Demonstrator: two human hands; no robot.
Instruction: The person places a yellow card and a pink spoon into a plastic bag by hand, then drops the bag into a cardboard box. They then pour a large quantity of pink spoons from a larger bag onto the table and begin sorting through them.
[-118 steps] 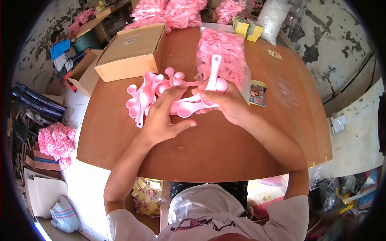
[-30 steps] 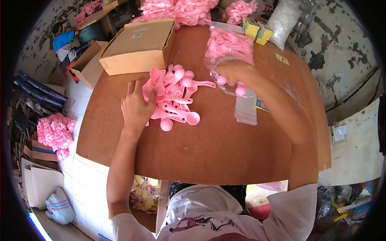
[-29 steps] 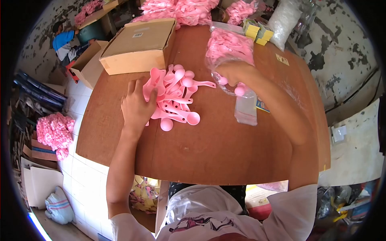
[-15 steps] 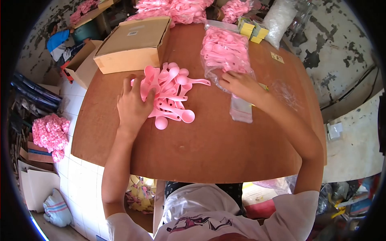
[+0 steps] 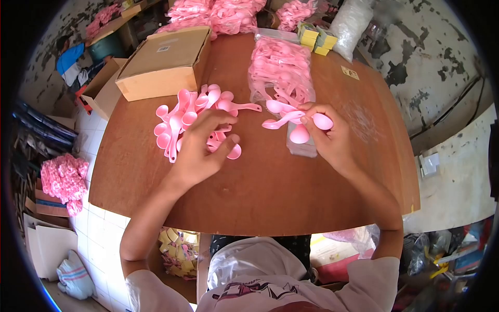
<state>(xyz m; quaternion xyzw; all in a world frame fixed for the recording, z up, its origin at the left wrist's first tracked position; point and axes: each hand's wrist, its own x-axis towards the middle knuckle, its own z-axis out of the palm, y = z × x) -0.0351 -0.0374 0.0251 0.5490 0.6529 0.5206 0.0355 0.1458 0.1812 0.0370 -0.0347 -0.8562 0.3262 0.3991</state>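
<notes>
A loose heap of pink plastic spoons lies on the brown round table. My left hand rests on the heap's near side, fingers spread over the spoons and closed on none. My right hand holds a few pink spoons pinched between thumb and fingers, just above a small clear bag lying flat. Behind them sits a large clear bag full of pink spoons.
A closed cardboard box stands at the table's far left. More bags of pink spoons, yellow packets and a white sack line the far edge. Pink bundles and cardboard lie on the floor left.
My right hand has come back from the large bag with a few spoons in it. My left hand slid right across the loose heap, uncovering the spoons on its left side.
</notes>
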